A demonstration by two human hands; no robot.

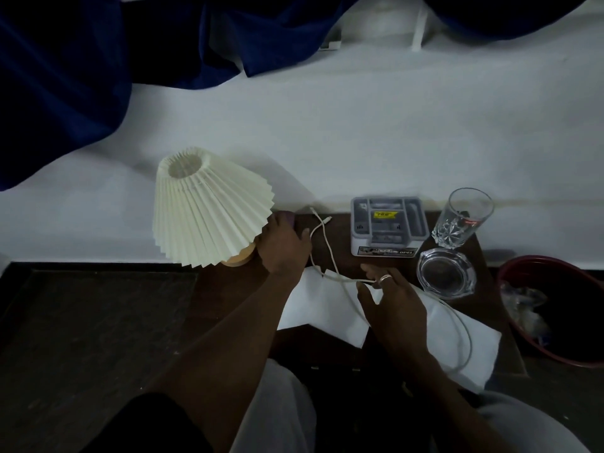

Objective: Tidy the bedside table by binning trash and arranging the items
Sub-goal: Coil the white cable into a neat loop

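Note:
A lamp with a cream pleated shade stands tilted at the left end of the dark wooden bedside table. My left hand grips its wooden base under the shade. A white cable loops across the table and over a white cloth. My right hand, with a ring on one finger, pinches that cable near the cloth's top edge. Further right stand a grey organiser box, a tall drinking glass and a glass ashtray.
A red bin with crumpled trash inside sits on the floor to the right of the table. A white bed sheet with a dark blue blanket lies behind the table. Dark floor spreads to the left.

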